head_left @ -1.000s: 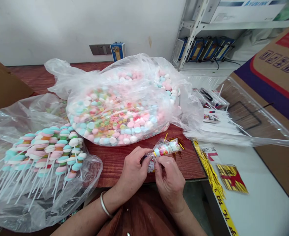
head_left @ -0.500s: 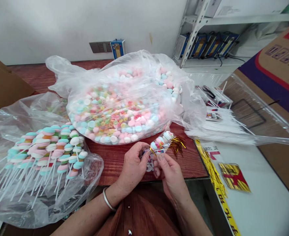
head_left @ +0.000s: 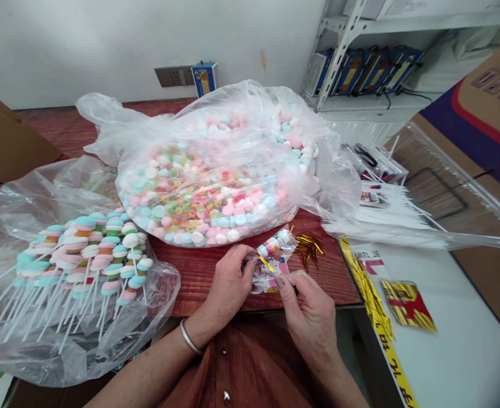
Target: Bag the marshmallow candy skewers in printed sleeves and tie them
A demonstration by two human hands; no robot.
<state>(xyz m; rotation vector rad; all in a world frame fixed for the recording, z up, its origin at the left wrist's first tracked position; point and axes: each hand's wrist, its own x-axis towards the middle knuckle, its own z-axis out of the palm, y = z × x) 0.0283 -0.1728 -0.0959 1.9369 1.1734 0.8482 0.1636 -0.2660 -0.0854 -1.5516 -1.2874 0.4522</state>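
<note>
The left hand [head_left: 232, 279] grips a candy-filled clear wrapper [head_left: 279, 242] — the right hand [head_left: 312, 309], fingers curled closed, is beside a gold tie [head_left: 266, 263].

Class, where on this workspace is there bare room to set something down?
Bare patches: the red-brown table between the skewer bag and left hand; the white surface nearer than the gold-and-red packet. Crowded: around the big candy bag.

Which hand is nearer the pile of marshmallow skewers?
Left. The left hand, pinching the wrapped candy, is to the right of the marshmallow skewers, with a strip of table between; the right hand is farther right.
</note>
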